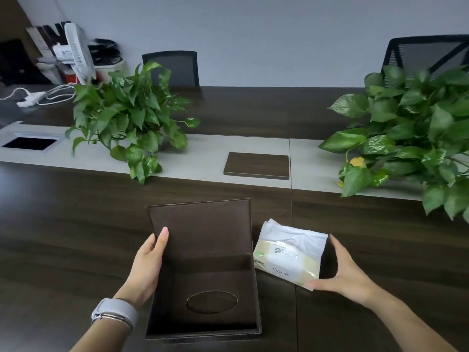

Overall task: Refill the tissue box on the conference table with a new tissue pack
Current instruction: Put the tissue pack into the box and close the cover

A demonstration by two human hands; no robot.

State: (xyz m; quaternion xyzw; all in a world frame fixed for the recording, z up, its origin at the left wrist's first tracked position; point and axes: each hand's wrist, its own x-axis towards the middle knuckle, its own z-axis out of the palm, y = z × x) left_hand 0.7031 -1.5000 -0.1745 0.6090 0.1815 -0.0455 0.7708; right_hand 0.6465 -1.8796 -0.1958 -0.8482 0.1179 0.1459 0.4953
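Dark brown tissue box (203, 283) lying upside down and open on the conference table (63, 224), flap raised at the far side, oval slot facing down, interior empty. Just right of it, tilted tissue pack (288, 255), white-and-beige wrapper printed "Face".

Pale grey wall (279, 34) seen behind, plain, evenly lit. Long dark wood-grain conference table (63, 224) spread across view, light grey centre strip (203, 153) run along it. Open cable hatch (30, 143) set in strip at left. Two black mesh chairs (175, 67) (426, 54) tucked at far side. Two leafy pothos plants (127, 115) (411, 128) stood on strip. Cluttered stack of office items (76, 54) piled in far left corner.
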